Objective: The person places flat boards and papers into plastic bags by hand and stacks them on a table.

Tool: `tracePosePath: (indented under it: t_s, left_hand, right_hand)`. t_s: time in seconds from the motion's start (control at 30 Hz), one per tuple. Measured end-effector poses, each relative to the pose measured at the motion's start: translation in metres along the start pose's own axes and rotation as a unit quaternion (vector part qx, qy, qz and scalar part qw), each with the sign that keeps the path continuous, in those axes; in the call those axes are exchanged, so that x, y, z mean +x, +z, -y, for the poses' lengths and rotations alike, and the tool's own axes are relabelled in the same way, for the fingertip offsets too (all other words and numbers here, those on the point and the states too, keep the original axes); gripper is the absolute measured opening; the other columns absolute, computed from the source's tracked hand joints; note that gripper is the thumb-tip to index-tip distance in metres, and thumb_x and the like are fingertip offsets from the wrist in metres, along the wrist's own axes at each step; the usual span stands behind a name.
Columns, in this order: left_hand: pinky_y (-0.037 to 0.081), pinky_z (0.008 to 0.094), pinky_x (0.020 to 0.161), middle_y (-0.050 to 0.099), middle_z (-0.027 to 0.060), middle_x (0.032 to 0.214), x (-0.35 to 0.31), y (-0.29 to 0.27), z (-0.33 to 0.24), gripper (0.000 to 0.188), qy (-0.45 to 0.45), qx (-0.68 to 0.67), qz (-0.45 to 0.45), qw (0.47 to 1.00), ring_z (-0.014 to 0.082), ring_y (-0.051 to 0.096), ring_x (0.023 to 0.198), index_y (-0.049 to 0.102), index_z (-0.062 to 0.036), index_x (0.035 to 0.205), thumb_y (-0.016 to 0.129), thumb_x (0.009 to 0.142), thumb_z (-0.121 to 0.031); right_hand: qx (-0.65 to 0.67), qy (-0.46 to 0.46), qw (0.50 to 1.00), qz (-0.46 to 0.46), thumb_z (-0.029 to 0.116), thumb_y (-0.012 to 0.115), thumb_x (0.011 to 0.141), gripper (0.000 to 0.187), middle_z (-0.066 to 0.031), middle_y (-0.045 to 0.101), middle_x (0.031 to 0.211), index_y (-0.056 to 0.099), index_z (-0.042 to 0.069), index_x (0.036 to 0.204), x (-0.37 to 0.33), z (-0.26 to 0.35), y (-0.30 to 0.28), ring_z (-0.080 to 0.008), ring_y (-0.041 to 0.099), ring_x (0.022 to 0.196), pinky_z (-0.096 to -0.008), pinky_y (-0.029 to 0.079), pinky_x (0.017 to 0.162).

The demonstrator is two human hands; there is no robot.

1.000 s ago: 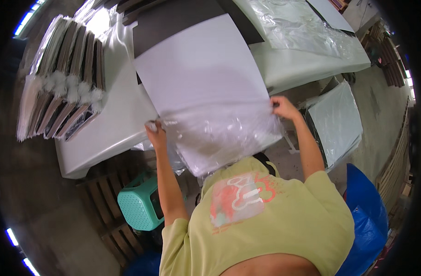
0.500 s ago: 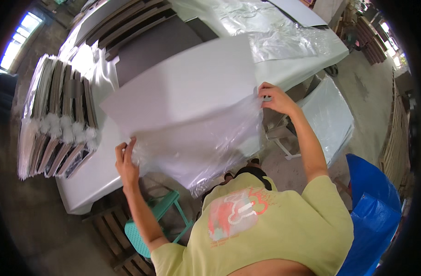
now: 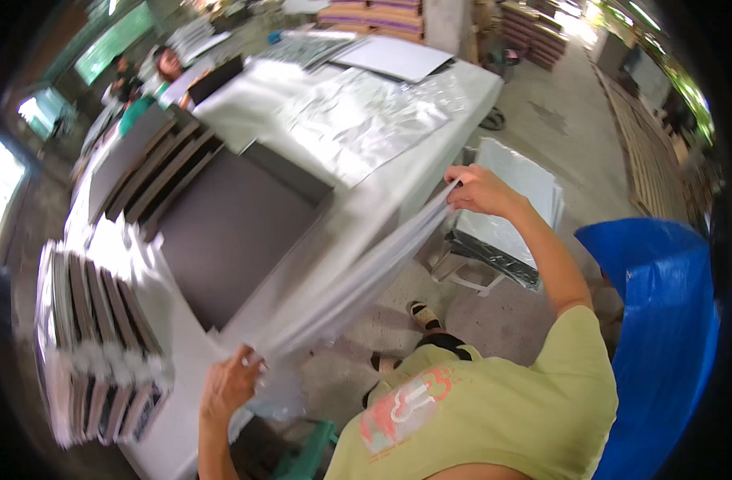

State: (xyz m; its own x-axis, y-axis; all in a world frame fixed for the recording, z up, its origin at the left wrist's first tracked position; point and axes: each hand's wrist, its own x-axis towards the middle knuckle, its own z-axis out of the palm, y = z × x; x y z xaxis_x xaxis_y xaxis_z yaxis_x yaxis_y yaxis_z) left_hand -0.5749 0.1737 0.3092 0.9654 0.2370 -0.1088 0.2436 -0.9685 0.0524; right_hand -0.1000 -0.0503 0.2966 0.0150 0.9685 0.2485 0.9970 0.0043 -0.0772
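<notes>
A large pale sheet in clear plastic film (image 3: 370, 268) stretches between my hands over the table's near edge, seen almost edge-on and blurred. My right hand (image 3: 484, 192) pinches its far right corner. My left hand (image 3: 233, 382) grips the opposite end, low at the left, its fingertips bent over the film. Beyond the sheet, a flat dark grey board (image 3: 234, 228) lies on the white-covered table (image 3: 390, 192). More boards with brown edges (image 3: 162, 172) are stacked behind it. Loose film hangs below my left hand.
Wrapped bundles of boards (image 3: 106, 352) stand at the table's left. Shiny film (image 3: 366, 120) and a white panel (image 3: 394, 58) lie farther back. To the right are a plastic-wrapped stack (image 3: 510, 216) on a low stool and a blue tarp (image 3: 662, 336). Another person (image 3: 168, 68) is at the far left.
The sheet has tilted from face-on to nearly edge-on and uncovers the dark board. My left hand has moved down and nearer. The view has swung, bringing the far room into sight.
</notes>
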Motion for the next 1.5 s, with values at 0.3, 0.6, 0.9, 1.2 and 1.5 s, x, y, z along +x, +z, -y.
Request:
tracePosePath:
  t_s: [0.3, 0.6, 0.9, 1.2, 1.5]
  left_hand:
    - [0.035, 0.0217, 0.041, 0.053, 0.0085, 0.076, 0.106, -0.075, -0.058, 0.016, 0.196, -0.446, -0.298, 0.821, 0.0126, 0.044, 0.044, 0.065, -0.0061, 0.068, 0.07, 0.054, -0.005]
    - [0.031, 0.0228, 0.029, 0.054, 0.0023, 0.065, 0.22, -0.139, -0.135, 0.016, 0.577, -0.529, 0.031, 0.622, 0.0116, 0.046, 0.038, 0.06, -0.0042, 0.073, 0.07, 0.072, -0.016]
    - [0.043, 0.034, 0.065, 0.061, 0.0079, 0.077, 0.464, -0.163, -0.204, 0.03, 0.274, -0.096, -0.173, 0.941, 0.0262, 0.057, 0.069, 0.06, -0.0062, 0.079, 0.076, 0.06, -0.023]
    - [0.045, 0.0377, 0.062, 0.052, 0.0034, 0.105, 0.635, -0.199, -0.302, 0.018, 0.393, 0.013, -0.274, 0.878, 0.028, 0.058, 0.07, 0.06, -0.0059, 0.073, 0.071, 0.061, -0.015]
    - [0.051, 0.0327, 0.061, 0.052, 0.0003, 0.107, 0.648, -0.095, -0.274, 0.023, 0.407, 0.091, -0.241, 0.876, 0.0201, 0.061, 0.071, 0.065, -0.0119, 0.073, 0.06, 0.056, 0.003]
  right_hand:
    - [0.155, 0.175, 0.937, -0.259, 0.004, 0.076, 0.05, 0.021, -0.0052, 0.045, 0.107, 0.065, 0.006, 0.067, -0.101, -0.021, -0.107, -0.0223, 0.043, 0.1, -0.0339, 0.038, 0.083]
    - [0.099, 0.228, 0.952, -0.176, 0.006, 0.078, 0.046, 0.023, -0.0059, 0.043, 0.116, 0.065, 0.007, 0.064, -0.198, -0.087, -0.142, -0.0229, 0.041, 0.102, -0.0341, 0.037, 0.087]
    - [0.054, 0.314, 0.92, -0.227, 0.01, 0.075, 0.05, 0.019, -0.0075, 0.045, 0.114, 0.061, 0.006, 0.063, -0.301, -0.232, -0.163, -0.0231, 0.043, 0.1, -0.0338, 0.039, 0.081]
    - [-0.351, 0.383, 0.839, -0.16, 0.02, 0.068, 0.06, 0.02, -0.006, 0.045, 0.116, 0.056, 0.005, 0.064, -0.328, -0.315, -0.229, -0.0242, 0.044, 0.104, -0.0372, 0.034, 0.085]
    - [-0.36, 0.269, 0.893, -0.001, 0.009, 0.057, 0.07, 0.007, -0.0059, 0.05, 0.118, 0.06, 0.005, 0.074, -0.378, -0.25, -0.127, -0.0271, 0.046, 0.107, -0.0416, 0.038, 0.086]
